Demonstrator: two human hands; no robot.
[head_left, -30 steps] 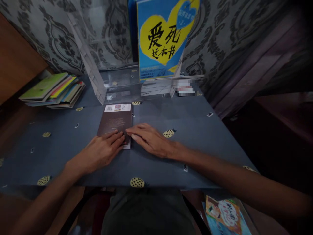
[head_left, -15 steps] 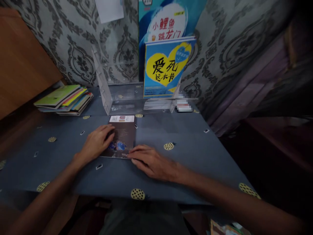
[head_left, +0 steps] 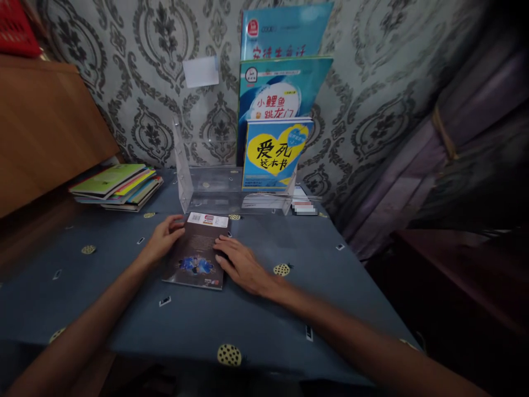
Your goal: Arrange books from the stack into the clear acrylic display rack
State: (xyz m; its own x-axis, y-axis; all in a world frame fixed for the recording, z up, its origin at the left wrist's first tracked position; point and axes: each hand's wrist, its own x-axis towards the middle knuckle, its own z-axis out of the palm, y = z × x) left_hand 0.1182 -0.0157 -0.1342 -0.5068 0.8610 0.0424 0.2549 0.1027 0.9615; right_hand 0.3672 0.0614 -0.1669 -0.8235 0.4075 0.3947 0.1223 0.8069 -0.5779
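A dark brown book [head_left: 194, 248] lies on the tablecloth in front of me, its back cover up, with a white barcode strip at the top and a blue picture lower down. At its upper left edge, my left hand [head_left: 166, 238] touches it with stretched fingers. My right hand [head_left: 243, 267] rests along the right edge, fingers apart and their tips on the cover. Neither hand is wrapped round the book. Just beyond it stands a clear plastic book rack [head_left: 184, 171], with a blue book with a yellow heart [head_left: 270, 154] upright in its right part.
Behind the heart book rise two teal books, one with a white oval [head_left: 275, 99] and a taller one [head_left: 285, 30]. A stack of books [head_left: 118, 184] lies at the left. A phone-like object [head_left: 305, 203] sits right of the rack. A curtain [head_left: 430, 149] hangs at the right.
My view has tilted up, showing more wall. My left hand has slid off the cover to the book's upper left edge. My right hand has moved from the lower corner up the right edge.
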